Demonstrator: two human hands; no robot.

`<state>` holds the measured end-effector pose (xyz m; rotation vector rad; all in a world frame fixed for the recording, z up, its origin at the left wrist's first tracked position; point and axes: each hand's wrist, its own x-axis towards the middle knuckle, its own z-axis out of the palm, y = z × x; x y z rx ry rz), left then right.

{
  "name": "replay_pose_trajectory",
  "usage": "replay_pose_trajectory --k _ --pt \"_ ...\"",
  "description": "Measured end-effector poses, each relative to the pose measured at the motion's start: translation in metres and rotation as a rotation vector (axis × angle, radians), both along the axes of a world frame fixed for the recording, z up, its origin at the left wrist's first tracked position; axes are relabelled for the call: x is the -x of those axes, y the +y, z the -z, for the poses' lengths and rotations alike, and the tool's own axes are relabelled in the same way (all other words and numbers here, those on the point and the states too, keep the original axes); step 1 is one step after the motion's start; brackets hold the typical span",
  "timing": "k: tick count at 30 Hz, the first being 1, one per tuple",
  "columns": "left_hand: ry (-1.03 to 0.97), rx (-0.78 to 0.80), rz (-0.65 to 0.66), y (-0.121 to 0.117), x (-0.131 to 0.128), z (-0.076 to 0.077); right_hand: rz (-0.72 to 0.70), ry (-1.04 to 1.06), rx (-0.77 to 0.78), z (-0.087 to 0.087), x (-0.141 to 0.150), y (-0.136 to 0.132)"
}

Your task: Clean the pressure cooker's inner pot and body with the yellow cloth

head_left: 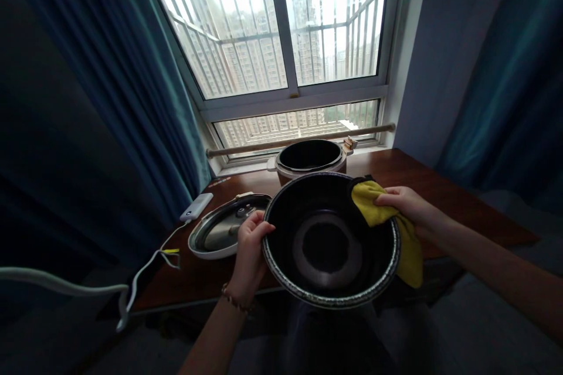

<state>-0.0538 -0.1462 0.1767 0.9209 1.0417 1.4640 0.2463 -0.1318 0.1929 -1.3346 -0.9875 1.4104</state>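
A dark inner cooking pot (332, 246) with a shiny rim is held up in front of me, tilted so its inside faces me. My left hand (253, 240) grips its left rim, thumb over the edge. At the upper right rim, my right hand (402, 205) is closed on a yellow cloth (372, 202), which is draped over the rim and hangs down outside. Behind the pot stands the cooker body (288, 173), open at the top. The detached cooker lid (215, 237) lies underside up on the table, just left of my left hand.
The brown wooden table (440, 193) stands against a barred window (290, 29). A white power strip (197, 207) lies at its left edge, and white cables (141, 275) run off leftward. Blue curtains (145, 70) hang on both sides.
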Motion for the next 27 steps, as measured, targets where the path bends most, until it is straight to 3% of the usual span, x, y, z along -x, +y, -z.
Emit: replay_pose_trajectory --k 5,9,19,27 --pt "-0.022 0.052 0.004 0.015 0.0 0.045 0.0 0.074 0.107 0.048 0.003 0.015" --pt "-0.006 0.051 -0.004 0.028 0.002 0.062 -0.01 0.088 0.099 0.063 0.007 0.03" --pt "-0.023 0.061 -0.029 0.039 0.003 0.068 0.03 0.08 0.07 0.072 0.013 0.042" --pt "0.001 -0.014 -0.083 0.084 0.001 0.07 0.099 0.079 0.036 0.068 0.025 0.095"
